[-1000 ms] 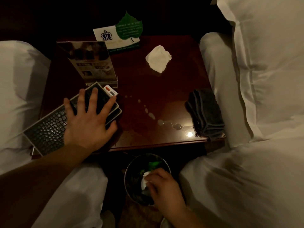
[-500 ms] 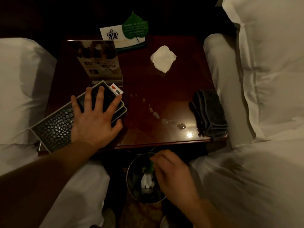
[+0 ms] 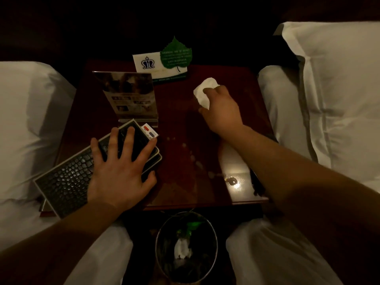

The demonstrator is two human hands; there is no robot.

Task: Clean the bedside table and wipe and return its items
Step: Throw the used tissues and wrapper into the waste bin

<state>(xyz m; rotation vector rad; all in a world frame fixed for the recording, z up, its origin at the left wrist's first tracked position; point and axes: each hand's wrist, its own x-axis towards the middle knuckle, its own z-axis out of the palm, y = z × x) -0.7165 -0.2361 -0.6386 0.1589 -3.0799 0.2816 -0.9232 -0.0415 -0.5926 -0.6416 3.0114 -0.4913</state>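
A waste bin (image 3: pixel 205 264) with a white wad inside stands below the bedside table (image 3: pixel 176 120), where droplets (image 3: pixel 199 164) trail across the top and an acrylic sign holder (image 3: pixel 129 95) stands before a leaf-shaped card (image 3: pixel 175 56). The left hand (image 3: pixel 121 171) lies flat, fingers spread, on the crocodile-textured folder (image 3: pixel 65 182), whose long axis runs diagonally off the near-left edge. The right hand (image 3: pixel 222 110), arm reaching over the table, pinches a crumpled tissue (image 3: pixel 202 91) at the far right.
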